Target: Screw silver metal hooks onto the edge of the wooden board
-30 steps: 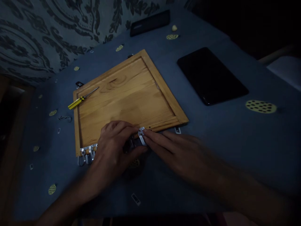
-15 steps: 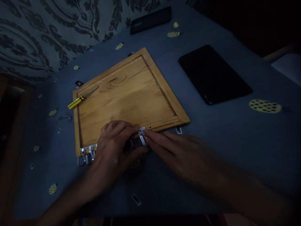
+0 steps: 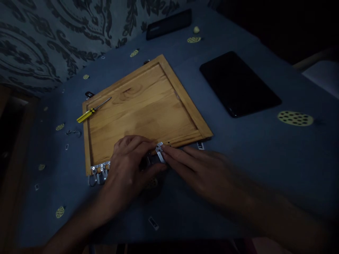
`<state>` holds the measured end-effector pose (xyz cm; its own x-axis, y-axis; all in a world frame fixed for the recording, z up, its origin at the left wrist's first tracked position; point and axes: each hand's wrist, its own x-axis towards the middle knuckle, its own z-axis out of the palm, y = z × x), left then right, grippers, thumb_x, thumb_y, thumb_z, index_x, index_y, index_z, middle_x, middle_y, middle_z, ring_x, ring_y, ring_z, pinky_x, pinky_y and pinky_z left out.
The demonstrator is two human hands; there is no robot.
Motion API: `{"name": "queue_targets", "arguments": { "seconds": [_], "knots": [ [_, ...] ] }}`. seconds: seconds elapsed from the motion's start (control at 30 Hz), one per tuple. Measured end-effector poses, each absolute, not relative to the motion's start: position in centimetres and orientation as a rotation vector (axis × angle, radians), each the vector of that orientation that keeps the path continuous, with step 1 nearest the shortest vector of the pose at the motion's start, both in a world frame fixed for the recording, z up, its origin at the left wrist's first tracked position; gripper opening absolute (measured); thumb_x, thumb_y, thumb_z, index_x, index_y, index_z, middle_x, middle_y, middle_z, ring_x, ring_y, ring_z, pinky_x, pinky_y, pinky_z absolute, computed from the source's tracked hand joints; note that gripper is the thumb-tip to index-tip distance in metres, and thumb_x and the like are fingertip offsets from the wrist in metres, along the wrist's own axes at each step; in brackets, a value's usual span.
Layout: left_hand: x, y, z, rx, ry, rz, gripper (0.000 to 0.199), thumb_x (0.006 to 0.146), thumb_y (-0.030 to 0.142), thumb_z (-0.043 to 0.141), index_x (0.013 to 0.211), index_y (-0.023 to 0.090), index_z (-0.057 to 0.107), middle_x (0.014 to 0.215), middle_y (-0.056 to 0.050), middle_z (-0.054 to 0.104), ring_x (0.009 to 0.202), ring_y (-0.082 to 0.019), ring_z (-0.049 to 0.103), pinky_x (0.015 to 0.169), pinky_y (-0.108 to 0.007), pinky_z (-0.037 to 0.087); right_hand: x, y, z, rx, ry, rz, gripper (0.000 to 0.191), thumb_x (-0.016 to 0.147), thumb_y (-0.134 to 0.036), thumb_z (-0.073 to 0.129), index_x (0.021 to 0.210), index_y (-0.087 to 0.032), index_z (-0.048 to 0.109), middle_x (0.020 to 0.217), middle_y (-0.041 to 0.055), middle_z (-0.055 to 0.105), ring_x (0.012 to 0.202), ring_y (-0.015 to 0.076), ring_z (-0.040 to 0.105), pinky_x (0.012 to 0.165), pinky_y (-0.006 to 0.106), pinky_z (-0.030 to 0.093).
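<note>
A wooden panel point(image 3: 137, 106) with a raised frame lies on the table. At its near edge, my left hand point(image 3: 129, 165) curls its fingers and thumb around a small metal hook point(image 3: 159, 151). The fingertips of my right hand point(image 3: 196, 165) press on the same hook from the right side. More metal hooks point(image 3: 97, 174) are fixed along the near left edge, partly covered by my left hand. A small dark hole shows in the frame just right of the held hook. Across the panel's left side rests a yellow-handled screwdriver point(image 3: 90, 113).
The blue tablecloth point(image 3: 238, 155) has a pineapple print. A black tablet-like slab point(image 3: 238, 84) lies to the right, and a dark phone-shaped case point(image 3: 169, 24) at the back. Small hooks point(image 3: 72, 133) lie left of the panel. Patterned wallpaper point(image 3: 66, 31) rises behind.
Both hands stay at the hook with almost no movement. The whole view has shifted very slightly.
</note>
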<state>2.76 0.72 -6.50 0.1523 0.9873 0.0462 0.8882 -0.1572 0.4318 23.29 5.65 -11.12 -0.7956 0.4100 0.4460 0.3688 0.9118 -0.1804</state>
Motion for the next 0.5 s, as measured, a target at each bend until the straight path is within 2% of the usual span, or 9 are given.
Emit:
{"name": "queue_targets", "arguments": {
  "seconds": [0.37, 0.5],
  "knots": [
    [2.70, 0.85, -6.43, 2.110, 1.795, 0.478, 0.031, 0.090, 0.041, 0.079, 0.116, 0.024, 0.072, 0.109, -0.005, 0.075, 0.105, -0.025, 0.065, 0.090, -0.044, 0.049, 23.55, 5.57, -11.30, -0.550, -2.664, 0.107, 0.048, 0.096, 0.003, 0.041, 0.138, -0.006, 0.063, 0.131, 0.0129, 0.075, 0.095, 0.0204, 0.074, 0.063, 0.029, 0.065],
    [2.69, 0.86, -6.40, 2.105, 1.793, 0.466, 0.029, 0.091, 0.041, 0.079, 0.113, 0.023, 0.073, 0.109, -0.005, 0.075, 0.105, -0.027, 0.065, 0.090, -0.045, 0.049, 23.55, 5.51, -11.36, -0.566, -2.661, 0.082, 0.050, 0.095, 0.004, 0.038, 0.136, -0.007, 0.065, 0.132, 0.0109, 0.075, 0.094, 0.0192, 0.074, 0.064, 0.029, 0.065]
  ]
}}
